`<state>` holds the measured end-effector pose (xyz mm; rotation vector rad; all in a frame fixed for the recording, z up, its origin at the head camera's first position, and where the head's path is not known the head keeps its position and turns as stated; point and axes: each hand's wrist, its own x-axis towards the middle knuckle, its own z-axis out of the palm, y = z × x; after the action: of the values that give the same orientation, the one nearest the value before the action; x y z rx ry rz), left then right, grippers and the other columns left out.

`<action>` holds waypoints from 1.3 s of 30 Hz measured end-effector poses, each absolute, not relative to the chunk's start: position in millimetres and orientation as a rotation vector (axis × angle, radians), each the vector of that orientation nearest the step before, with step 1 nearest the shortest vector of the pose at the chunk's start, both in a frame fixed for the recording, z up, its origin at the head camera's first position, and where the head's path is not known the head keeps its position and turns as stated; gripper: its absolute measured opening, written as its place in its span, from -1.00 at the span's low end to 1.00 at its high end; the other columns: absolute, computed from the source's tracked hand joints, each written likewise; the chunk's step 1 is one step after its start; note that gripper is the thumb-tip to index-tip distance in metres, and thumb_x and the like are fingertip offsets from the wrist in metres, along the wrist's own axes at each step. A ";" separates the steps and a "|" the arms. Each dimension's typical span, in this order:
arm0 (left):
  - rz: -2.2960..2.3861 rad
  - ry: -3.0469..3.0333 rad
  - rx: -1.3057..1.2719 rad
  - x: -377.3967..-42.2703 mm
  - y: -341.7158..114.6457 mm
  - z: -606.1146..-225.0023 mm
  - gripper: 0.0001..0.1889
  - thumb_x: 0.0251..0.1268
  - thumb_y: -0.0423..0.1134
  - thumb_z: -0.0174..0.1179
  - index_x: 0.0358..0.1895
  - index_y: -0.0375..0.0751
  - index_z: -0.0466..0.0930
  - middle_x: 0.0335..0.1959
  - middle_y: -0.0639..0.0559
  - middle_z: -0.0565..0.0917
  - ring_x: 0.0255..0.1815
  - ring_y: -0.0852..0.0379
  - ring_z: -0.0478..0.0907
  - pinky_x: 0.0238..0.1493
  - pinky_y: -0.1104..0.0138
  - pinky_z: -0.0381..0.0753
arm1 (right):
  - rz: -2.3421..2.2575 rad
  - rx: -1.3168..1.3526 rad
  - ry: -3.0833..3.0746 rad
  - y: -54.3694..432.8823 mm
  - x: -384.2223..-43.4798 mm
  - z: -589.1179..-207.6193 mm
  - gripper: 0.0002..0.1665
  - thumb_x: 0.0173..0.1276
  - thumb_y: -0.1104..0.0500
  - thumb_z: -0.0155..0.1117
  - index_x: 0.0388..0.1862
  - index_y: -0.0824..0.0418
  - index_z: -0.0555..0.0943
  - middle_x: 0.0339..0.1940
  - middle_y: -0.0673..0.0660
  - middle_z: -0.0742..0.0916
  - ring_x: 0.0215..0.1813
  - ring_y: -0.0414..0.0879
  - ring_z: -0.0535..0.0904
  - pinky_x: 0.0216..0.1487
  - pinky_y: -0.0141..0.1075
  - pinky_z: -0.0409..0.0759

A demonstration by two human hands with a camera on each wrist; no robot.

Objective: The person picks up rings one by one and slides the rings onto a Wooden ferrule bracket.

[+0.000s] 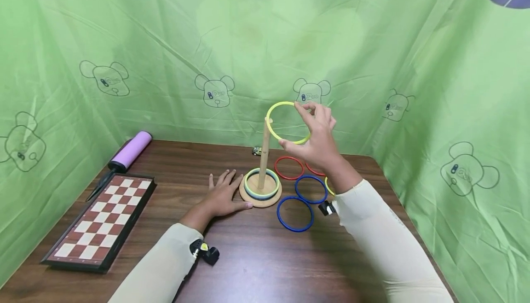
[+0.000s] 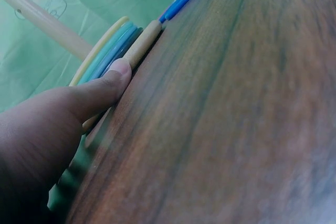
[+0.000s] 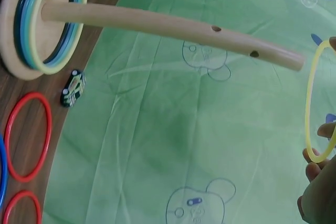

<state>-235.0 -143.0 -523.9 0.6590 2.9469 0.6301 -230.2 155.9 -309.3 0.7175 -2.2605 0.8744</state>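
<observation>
Yellow ring (image 1: 283,103) held in the right fingers, just off a wooden peg's tip

The right hand (image 1: 319,132) grips the thin, smooth hoop upright, thumb at its lower edge and a fingertip at its upper edge, parted nearly the ring's width. Just beyond these fingertips stands the round, pale wooden peg (image 1: 264,155), its upper part drilled with small holes. Below them is its thick disc base (image 1: 258,203), with stacked rings (image 2: 100,59) in pale yellow, light blue and dark blue around the peg.

The left hand (image 1: 221,197) lies with fingers straight and spread beside the base, gripping nothing, its thumb touching the rounded wooden rim. Under the right hand, glossy blue rings (image 1: 295,230) and red rings (image 1: 289,179) lie flat on the wood-grained table (image 1: 244,266).

Left of the left fingers lies a checkered board (image 1: 105,220) with a dark frame. Past the fingertips are a small toy car (image 3: 73,88), a purple cylinder (image 1: 134,148) and creased green cloth (image 1: 265,49) printed with bear heads.
</observation>
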 end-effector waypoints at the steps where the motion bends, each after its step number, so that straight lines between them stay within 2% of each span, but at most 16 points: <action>1: 0.630 2.947 0.656 -234.7 -143.2 -524.1 0.19 0.25 0.61 0.27 0.77 -0.07 0.19 0.81 -0.31 0.11 0.86 -0.36 -0.12 0.63 -0.60 -0.40 | 0.872 0.720 -2.261 152.6 -231.1 -309.6 0.18 0.05 -0.15 0.70 0.65 0.17 0.49 0.42 0.28 0.48 0.42 0.25 0.24 0.51 0.29 -0.02; 13: 0.648 2.951 0.656 -233.6 -144.1 -528.1 0.20 0.25 0.61 0.27 0.77 -0.09 0.20 0.80 -0.31 0.12 0.85 -0.37 -0.09 0.62 -0.61 -0.37 | 0.924 0.694 -2.396 123.9 -236.8 -332.9 0.22 0.09 -0.22 0.69 0.67 0.20 0.45 0.43 0.27 0.48 0.48 0.30 0.24 0.51 0.37 0.01; 19: 0.649 2.949 0.656 -233.2 -143.8 -525.8 0.19 0.25 0.62 0.26 0.77 -0.08 0.20 0.81 -0.30 0.12 0.86 -0.36 -0.10 0.62 -0.60 -0.38 | 1.005 0.621 -2.501 120.5 -232.3 -358.6 0.21 0.17 -0.24 0.67 0.72 0.13 0.40 0.49 0.25 0.44 0.51 0.28 0.22 0.51 0.36 0.02; 29: 0.670 2.938 0.660 -234.0 -143.3 -523.5 0.19 0.25 0.59 0.29 0.77 -0.10 0.20 0.81 -0.32 0.10 0.85 -0.37 -0.11 0.62 -0.60 -0.43 | 1.062 0.509 -2.582 115.8 -225.2 -401.7 0.23 0.18 -0.22 0.71 0.72 0.20 0.38 0.56 0.25 0.42 0.64 0.25 0.14 0.54 0.34 0.04; 34: 0.653 2.949 0.662 -233.0 -142.9 -521.7 0.18 0.26 0.58 0.29 0.76 -0.11 0.21 0.80 -0.32 0.12 0.85 -0.37 -0.09 0.62 -0.60 -0.38 | 1.136 0.416 -2.597 112.2 -222.3 -422.4 0.26 0.15 -0.22 0.75 0.72 0.16 0.38 0.56 0.19 0.43 0.64 0.18 0.16 0.56 0.28 0.07; 39: 0.638 2.952 0.664 -234.0 -142.2 -521.0 0.17 0.28 0.58 0.28 0.77 -0.10 0.21 0.80 -0.31 0.12 0.85 -0.37 -0.09 0.63 -0.60 -0.37 | 1.174 0.374 -2.634 111.0 -218.9 -437.1 0.26 0.17 -0.19 0.76 0.73 0.20 0.36 0.57 0.18 0.43 0.62 0.18 0.16 0.57 0.29 0.03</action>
<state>-234.0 -142.2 -521.0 0.6644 2.9524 0.6379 -218.9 111.0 -437.1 0.3740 -2.6342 1.1738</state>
